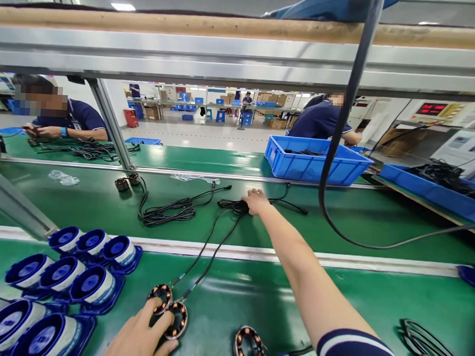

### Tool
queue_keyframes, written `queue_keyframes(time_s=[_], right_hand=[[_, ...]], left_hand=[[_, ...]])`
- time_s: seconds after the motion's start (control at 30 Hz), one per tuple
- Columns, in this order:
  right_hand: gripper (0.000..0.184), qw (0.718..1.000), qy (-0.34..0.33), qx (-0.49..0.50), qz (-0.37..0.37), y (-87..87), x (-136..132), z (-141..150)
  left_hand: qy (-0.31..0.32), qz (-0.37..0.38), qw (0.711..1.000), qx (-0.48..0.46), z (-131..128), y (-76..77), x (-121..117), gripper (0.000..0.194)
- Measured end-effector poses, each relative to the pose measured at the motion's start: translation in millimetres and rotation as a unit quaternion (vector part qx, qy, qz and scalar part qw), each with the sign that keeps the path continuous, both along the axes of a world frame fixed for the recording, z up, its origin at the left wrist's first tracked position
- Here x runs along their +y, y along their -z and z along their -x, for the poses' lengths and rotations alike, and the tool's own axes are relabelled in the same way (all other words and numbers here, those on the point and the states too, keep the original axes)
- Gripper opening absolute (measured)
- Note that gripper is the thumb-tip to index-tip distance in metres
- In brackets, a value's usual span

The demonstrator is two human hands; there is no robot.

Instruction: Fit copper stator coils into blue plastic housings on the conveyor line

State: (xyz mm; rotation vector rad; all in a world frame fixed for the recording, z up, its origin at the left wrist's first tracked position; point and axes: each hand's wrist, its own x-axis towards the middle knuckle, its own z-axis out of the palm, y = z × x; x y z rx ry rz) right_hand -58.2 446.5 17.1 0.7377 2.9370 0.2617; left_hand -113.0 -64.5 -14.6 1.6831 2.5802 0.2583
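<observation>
My left hand (pixel 141 337) rests at the near edge of the green bench, fingers closed on two round copper-wound coils (pixel 170 308) that lie side by side. Black cables (pixel 212 248) run from these coils up across the white rail to the conveyor belt. My right hand (pixel 255 201) reaches far forward over the belt and is closed on the bundled end of that black cable (pixel 236 205). A third coil (pixel 248 348) lies loose on the bench below my right arm.
Several blue spools of wire (pixel 60 285) stand at the near left. Another coil pair with a coiled cable (pixel 168 211) lies on the belt. Blue bins (pixel 313 163) sit beyond. Two seated people work across the line. A thick black cable (pixel 334 151) hangs down from above.
</observation>
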Motion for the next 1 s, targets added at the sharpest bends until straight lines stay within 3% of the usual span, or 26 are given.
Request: queue_keyframes(time_s=[0.13, 0.3, 0.5, 0.6, 0.67, 0.73, 0.8, 1.0], right_hand=[[0.039, 0.999, 0.003, 0.028, 0.029, -8.6, 4, -81], [0.037, 0.992, 0.078, 0.054, 0.086, -30.9, -12, -230], [0.058, 0.977, 0.166, 0.111, 0.080, -87.7, -56, -391], [0.060, 0.964, 0.244, 0.080, 0.070, -117.0, -75, -445], [0.060, 0.946, 0.312, 0.055, 0.066, -126.7, -81, -471], [0.060, 0.927, 0.366, 0.046, 0.068, -121.8, -82, -490], [0.060, 0.918, 0.385, 0.048, 0.079, -100.3, -82, -503], [0.062, 0.926, 0.344, 0.098, 0.122, 4.6, -113, -524]], left_hand=[[0.015, -0.002, 1.000, -0.011, 5, -2.7, -3, 0.020], [0.087, 0.024, 0.996, -0.022, 30, -14.1, 13, 0.024], [0.224, 0.084, 0.970, -0.047, 27, -50.3, 79, 0.032], [0.304, 0.077, 0.947, -0.065, 10, -58.0, 122, 0.037], [0.350, 0.063, 0.932, -0.073, -5, -58.8, 148, 0.038], [0.382, 0.053, 0.919, -0.085, -20, -58.2, 167, 0.037], [0.399, 0.043, 0.911, -0.095, -32, -58.0, 177, 0.037], [0.389, 0.033, 0.915, -0.096, -42, -59.9, 164, 0.035]])
